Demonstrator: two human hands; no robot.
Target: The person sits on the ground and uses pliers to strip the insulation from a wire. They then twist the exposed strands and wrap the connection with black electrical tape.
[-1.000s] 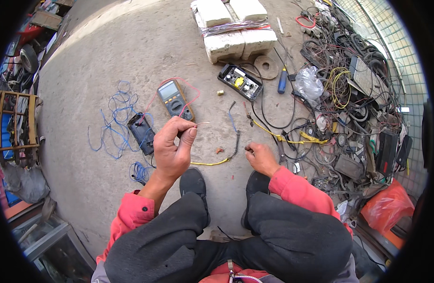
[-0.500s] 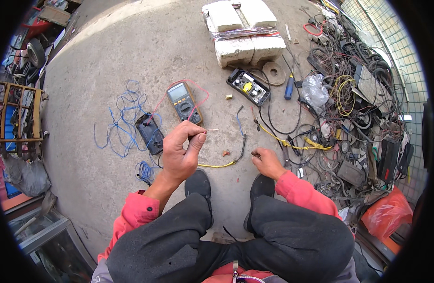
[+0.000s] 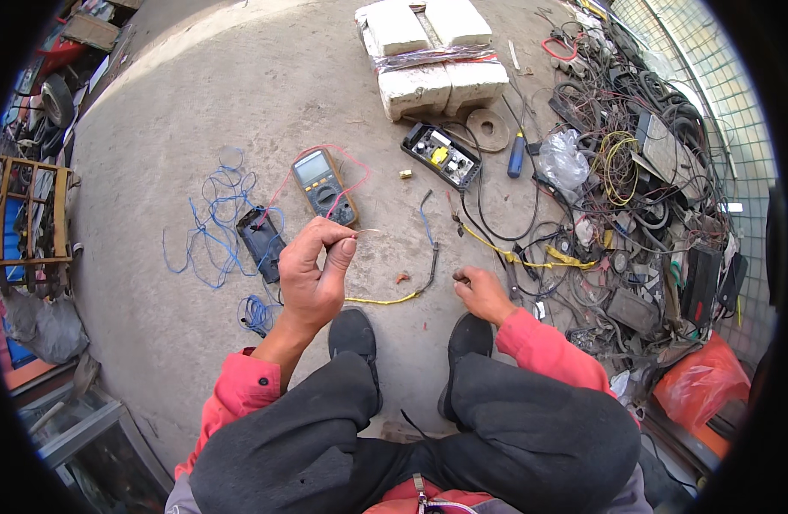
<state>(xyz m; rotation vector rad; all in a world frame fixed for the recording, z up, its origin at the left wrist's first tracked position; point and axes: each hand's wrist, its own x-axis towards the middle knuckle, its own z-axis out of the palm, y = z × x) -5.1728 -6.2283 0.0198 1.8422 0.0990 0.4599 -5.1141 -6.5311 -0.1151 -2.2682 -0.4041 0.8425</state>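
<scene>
Pinched between the thumb and forefinger of my left hand (image 3: 316, 270) is a red lead ending in a thin pale wire (image 3: 367, 230). It runs from the multimeter (image 3: 323, 182) lying beyond that hand. An open dark casing (image 3: 257, 244) lies to the left, among loose blue wires (image 3: 221, 251). My right hand (image 3: 485, 295) is low over the floor, its fingers curled together; what they hold, if anything, is hidden. Near it lie a yellow cable (image 3: 383, 300) and a small orange piece (image 3: 402, 278). Farther back is an open device with exposed components (image 3: 439, 156).
A tangled heap of cables and parts (image 3: 634, 223) fills the right side beside a mesh panel (image 3: 715, 103). White blocks (image 3: 432, 77), a round disc (image 3: 501, 133) and a blue screwdriver (image 3: 516, 154) lie farther back. A wooden frame (image 3: 58, 214) and clutter stand left.
The camera view drifted slightly and partly back. Both hands keep nearly the same pose, my left still pinching the lead.
</scene>
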